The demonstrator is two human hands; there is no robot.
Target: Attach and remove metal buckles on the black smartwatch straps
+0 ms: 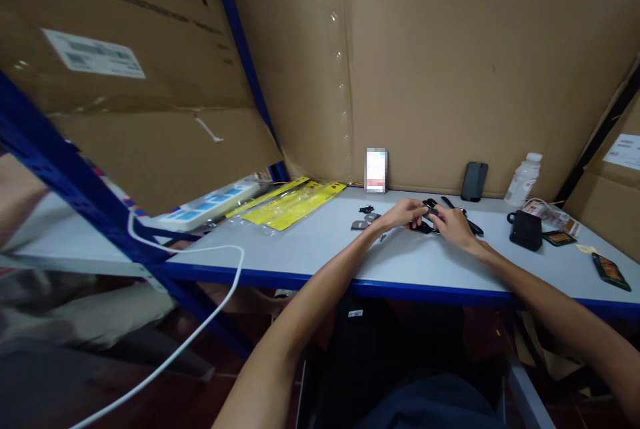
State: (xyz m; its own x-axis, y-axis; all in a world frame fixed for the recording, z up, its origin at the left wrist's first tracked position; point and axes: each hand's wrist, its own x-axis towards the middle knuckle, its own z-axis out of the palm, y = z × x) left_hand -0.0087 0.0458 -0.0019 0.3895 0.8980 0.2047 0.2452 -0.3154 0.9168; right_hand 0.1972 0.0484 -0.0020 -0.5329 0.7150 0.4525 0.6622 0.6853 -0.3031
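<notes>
My left hand (404, 214) and my right hand (454, 225) meet over the grey table (320, 249), both gripping a small black device (427, 214) with a strap that trails to the right (467, 219). The fingers hide most of it. Just left of my left hand lie a few small dark parts (364, 218) on the table.
Yellow packaged strips (293, 204) and a white power strip (210, 206) with a white cable lie at the left. Along the cardboard back wall stand a small white box (377, 170), a dark phone (474, 181) and a white bottle (523, 179). A black pouch (525, 230) and small cards (610, 271) sit at the right.
</notes>
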